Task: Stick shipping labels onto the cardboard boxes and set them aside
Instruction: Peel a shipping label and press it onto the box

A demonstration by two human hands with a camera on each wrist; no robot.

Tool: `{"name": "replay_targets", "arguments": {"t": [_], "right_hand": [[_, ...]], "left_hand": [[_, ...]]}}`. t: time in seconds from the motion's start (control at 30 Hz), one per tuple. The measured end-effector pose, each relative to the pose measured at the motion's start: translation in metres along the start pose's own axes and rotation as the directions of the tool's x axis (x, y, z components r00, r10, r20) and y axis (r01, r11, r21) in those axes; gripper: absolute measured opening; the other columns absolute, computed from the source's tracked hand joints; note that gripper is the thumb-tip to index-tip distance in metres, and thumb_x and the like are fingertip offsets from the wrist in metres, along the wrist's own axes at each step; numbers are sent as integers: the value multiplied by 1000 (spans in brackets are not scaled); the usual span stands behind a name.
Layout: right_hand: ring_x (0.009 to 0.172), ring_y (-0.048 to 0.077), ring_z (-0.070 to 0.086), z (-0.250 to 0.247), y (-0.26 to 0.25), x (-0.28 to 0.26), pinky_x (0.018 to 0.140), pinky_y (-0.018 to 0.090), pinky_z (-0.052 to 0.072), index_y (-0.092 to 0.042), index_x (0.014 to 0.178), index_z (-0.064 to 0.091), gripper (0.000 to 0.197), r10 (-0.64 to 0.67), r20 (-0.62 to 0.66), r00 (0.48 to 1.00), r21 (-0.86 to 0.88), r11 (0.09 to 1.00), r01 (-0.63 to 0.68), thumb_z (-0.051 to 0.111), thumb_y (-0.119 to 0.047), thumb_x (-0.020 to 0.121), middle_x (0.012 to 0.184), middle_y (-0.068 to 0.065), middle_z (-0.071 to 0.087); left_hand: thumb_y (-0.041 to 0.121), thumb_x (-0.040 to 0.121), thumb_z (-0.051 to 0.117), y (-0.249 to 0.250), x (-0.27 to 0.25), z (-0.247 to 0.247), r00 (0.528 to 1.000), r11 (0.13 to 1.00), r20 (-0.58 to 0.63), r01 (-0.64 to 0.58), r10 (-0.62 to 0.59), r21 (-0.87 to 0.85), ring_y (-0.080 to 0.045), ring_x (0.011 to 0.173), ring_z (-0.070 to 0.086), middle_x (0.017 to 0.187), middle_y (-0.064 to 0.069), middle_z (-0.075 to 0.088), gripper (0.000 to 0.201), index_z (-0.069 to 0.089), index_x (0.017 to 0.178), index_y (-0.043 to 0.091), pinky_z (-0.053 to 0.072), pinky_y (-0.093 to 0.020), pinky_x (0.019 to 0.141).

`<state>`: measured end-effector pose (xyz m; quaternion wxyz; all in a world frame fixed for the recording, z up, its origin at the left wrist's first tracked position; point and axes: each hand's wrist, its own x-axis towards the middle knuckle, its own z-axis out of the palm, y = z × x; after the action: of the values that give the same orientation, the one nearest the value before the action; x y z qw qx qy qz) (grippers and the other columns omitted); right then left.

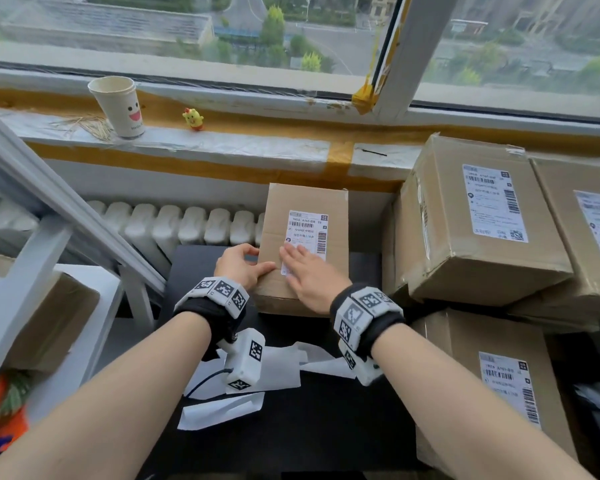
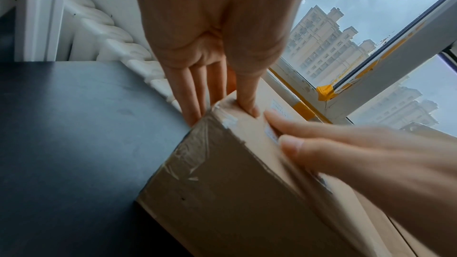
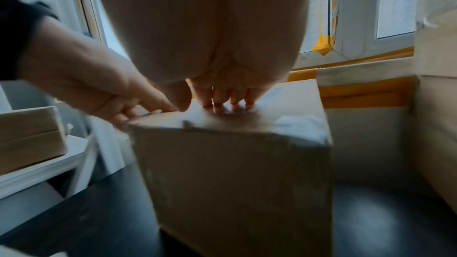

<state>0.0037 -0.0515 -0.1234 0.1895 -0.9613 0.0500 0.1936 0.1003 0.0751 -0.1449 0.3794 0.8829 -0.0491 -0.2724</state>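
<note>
**Labelling boxes by the window**

We're at a dark tabletop (image 1: 326, 427) pushed up to a white radiator (image 1: 174, 223) under a taped-up windowsill (image 1: 243, 140), where a paper cup (image 1: 116, 107) sits. The cardboard box (image 1: 303, 209) lies at the far edge, long axis running away from us. Its shipping label (image 1: 309, 233) runs the same way. Our left hand (image 1: 239, 263) grips the near-left corner; our right hand (image 1: 310, 275) presses flat on the label. Labelled boxes (image 1: 482, 220) are stacked to the right.
</note>
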Motion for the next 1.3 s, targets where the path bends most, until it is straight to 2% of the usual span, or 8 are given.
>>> {"name": "replay_targets", "arguments": {"t": [0.17,0.4,0.6,0.7,0.8,0.93,1.17,1.3], "right_hand": [[147,18,4,23,10,-34,116,24,0,-15,151,8,53,-24,-44,999,-33,999,23,27,-27,103,160,2,4],[145,20,18,29,41,-66,117,33,18,-17,150,15,50,190,-166,968,129,977,-170,25,-27,103,160,-1,7],[126,21,49,40,43,-63,108,37,39,-17,140,41,49,506,-280,816,714,678,-175,53,-17,93,141,4,49],[116,17,57,43,46,-66,101,29,43,-11,127,55,40,591,-273,759,845,525,-105,59,-7,87,126,5,61],[111,17,59,45,53,-75,101,31,45,-9,124,57,40,616,-264,742,877,473,-81,63,-4,84,123,7,63],[110,19,61,47,66,-87,102,37,46,-8,121,61,40,660,-290,693,891,450,-55,66,-1,81,120,9,65],[112,19,60,45,86,-105,94,22,43,-6,124,59,41,711,-313,630,895,443,-56,61,2,84,123,10,63],[117,20,58,46,89,-105,97,23,43,-6,127,57,43,716,-307,627,893,444,-69,59,0,85,127,10,61]], "left_hand": [[31,70,81,1,-3,1,1000,1000,7,-14,14,-23,-29,97,66,95,-12,72,50,62,114,20,51,-42,92],[21,75,77,8,-14,-6,997,992,64,55,-48,-118,-31,97,64,106,-15,68,51,58,122,19,54,-43,85],[-11,82,61,5,-29,-15,974,941,220,124,-55,-313,-21,72,59,83,-10,60,51,48,129,5,48,-39,81],[-13,81,61,1,-34,-10,966,926,250,149,-63,-346,-26,85,60,95,-15,62,55,49,131,6,50,-38,81],[-15,80,60,1,-38,0,961,908,271,157,-50,-389,-27,94,58,97,-15,62,56,50,131,6,52,-37,81],[-23,80,52,7,-46,18,955,888,297,156,-22,-433,-20,81,61,96,-14,64,57,49,130,4,56,-24,61],[-25,79,49,20,-55,49,960,872,280,125,14,-472,-31,105,59,129,-23,55,57,50,129,3,49,-32,82],[-24,80,50,22,-59,54,967,863,252,110,21,-493,-33,118,55,130,-22,55,52,53,126,0,56,-22,67]]}}
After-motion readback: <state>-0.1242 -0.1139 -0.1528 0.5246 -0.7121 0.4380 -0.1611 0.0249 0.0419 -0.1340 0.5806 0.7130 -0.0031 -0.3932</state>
